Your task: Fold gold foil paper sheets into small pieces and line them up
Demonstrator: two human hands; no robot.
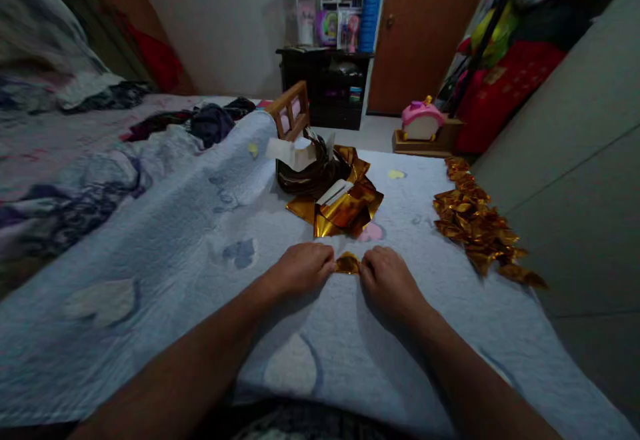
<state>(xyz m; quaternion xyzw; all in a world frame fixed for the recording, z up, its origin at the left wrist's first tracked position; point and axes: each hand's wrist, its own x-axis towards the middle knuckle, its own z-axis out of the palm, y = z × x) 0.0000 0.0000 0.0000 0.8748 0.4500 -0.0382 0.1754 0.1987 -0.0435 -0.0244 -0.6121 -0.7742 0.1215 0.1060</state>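
Observation:
A small piece of folded gold foil paper (347,264) lies on the light blue quilt (200,253) between my two hands. My left hand (300,268) pinches its left end with closed fingers. My right hand (387,280) pinches its right end the same way. Just beyond the hands sits a loose stack of gold foil sheets (345,207) beside a dark bag (305,170) with white paper in it.
A long heap of folded gold pieces (475,223) runs along the quilt's right edge, next to a grey wall. A small wooden frame (291,112) stands behind the bag. A dark cabinet (325,87), a door and a pink toy (421,120) are at the back.

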